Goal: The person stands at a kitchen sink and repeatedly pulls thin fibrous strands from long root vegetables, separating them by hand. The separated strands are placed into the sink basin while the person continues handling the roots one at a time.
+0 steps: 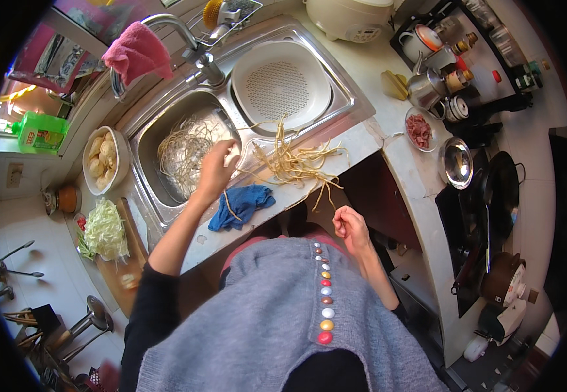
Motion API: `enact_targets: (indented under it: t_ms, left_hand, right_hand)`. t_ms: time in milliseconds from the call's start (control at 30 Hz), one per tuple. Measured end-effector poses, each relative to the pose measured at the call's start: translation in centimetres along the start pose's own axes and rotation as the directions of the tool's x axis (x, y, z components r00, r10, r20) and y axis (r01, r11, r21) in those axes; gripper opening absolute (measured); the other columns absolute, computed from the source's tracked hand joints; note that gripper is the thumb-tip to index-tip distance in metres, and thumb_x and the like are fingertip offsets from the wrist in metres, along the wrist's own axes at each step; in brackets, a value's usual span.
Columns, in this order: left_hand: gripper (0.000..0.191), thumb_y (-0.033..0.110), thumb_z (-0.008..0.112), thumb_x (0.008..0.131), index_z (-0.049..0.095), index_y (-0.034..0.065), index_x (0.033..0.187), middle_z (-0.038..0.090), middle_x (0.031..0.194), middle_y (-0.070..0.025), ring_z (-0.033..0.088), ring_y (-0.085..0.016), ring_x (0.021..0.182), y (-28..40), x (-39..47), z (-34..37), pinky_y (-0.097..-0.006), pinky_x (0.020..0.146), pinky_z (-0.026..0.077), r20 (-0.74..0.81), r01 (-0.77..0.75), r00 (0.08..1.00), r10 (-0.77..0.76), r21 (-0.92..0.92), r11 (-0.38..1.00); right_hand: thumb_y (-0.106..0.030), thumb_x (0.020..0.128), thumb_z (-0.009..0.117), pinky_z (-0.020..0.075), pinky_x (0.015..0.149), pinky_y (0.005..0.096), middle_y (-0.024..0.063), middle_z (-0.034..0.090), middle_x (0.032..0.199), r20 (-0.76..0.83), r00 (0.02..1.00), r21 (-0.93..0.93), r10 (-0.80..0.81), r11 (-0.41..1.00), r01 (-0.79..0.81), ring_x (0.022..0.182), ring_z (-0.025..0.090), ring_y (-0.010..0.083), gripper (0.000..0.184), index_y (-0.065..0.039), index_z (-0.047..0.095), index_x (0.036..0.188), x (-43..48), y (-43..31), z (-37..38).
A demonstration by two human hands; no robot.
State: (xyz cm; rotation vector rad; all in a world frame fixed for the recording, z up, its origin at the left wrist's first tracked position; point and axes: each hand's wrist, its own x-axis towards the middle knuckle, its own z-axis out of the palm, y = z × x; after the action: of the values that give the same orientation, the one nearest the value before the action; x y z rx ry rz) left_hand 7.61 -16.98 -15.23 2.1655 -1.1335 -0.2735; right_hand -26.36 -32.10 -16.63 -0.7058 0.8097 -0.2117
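My left hand (217,164) is over the left basin of the steel sink (149,166), thumb and forefinger apart, with nothing visible between them. Beneath it, a tangle of thin pale roots (180,152) lies in the basin. A loose pile of longer yellowish roots (293,159) rests on the counter's front edge, with several strands hanging over. My right hand (352,229), in front of that edge, pinches the lower end of one hanging root (331,196). A crumpled blue cloth (242,206) lies by my left wrist, with one root strand across it.
A white colander (281,83) fills the right basin, behind the faucet (210,68) draped with a pink cloth (139,54). At left are a bowl of pale, rounded food pieces (125,161) and shredded cabbage (107,230) by a cutting board (124,272). Sliced meat (418,131) and a wok (503,196) are right.
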Motion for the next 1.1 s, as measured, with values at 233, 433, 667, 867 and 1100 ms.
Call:
enact_targets:
  t_ms: [233,433,667,867,1100]
  left_hand:
    - [0.011,0.008,0.063,0.082,0.064,0.0043,0.093,0.063,0.085,-0.0132,0.062,-0.032,0.08,7.5,4.6,9.5,-0.0391,0.069,0.049,0.194,-0.278,0.938,0.288,-0.076,0.958]
    - [0.01,0.014,0.065,0.08,0.065,0.0057,0.086,0.062,0.084,-0.0109,0.061,-0.031,0.084,7.8,6.4,12.9,-0.0407,0.069,0.049,0.432,-0.553,0.711,0.555,-0.143,0.821]
    - [0.014,0.018,0.064,0.08,0.059,0.0054,0.083,0.056,0.084,-0.012,0.059,-0.032,0.082,9.7,2.4,14.3,-0.0411,0.068,0.049,0.459,-0.542,0.755,0.468,0.038,0.839]
    - [0.011,0.014,0.062,0.08,0.058,0.0037,0.082,0.055,0.084,-0.0141,0.058,-0.033,0.085,7.9,2.6,15.8,-0.0417,0.071,0.048,0.393,-0.474,0.805,0.445,-0.026,0.88]
    - [0.01,0.012,0.063,0.078,0.059,0.0037,0.083,0.057,0.086,-0.0132,0.058,-0.033,0.085,8.3,2.6,15.1,-0.0413,0.071,0.047,0.451,-0.41,0.835,0.315,0.129,0.903]
  right_hand:
    - [-0.023,0.099,0.05,0.0295,0.047,0.0168,-0.0014,0.051,0.069,-0.065,0.996,-0.023,-0.063,0.998,0.061,0.054,0.038,0.0027,0.023,-0.004,0.057,0.087,-1.0,1.4,-1.7]
    - [-0.019,0.098,0.05,0.0305,0.048,0.0163,-0.0019,0.052,0.071,-0.12,0.988,-0.013,-0.097,0.995,0.096,0.056,0.04,0.0023,0.019,-0.003,0.06,0.099,-0.5,2.0,-2.7]
    - [-0.014,0.096,0.049,0.0332,0.051,0.0155,-0.0023,0.054,0.075,-0.182,0.977,-0.079,-0.108,0.992,0.095,0.059,0.043,0.002,0.017,-0.003,0.061,0.103,1.4,3.7,-4.1]
    - [-0.012,0.096,0.048,0.032,0.052,0.0152,-0.0035,0.051,0.074,-0.13,0.989,-0.123,-0.067,0.991,0.051,0.06,0.041,0.0013,0.017,-0.003,0.06,0.104,2.9,2.8,-3.1]
    - [-0.016,0.096,0.046,0.0348,0.054,0.0211,-0.0032,0.049,0.069,-0.328,0.875,-0.368,-0.355,0.902,0.227,0.058,0.041,0.0049,0.022,-0.001,0.057,0.109,6.2,3.2,-2.5]
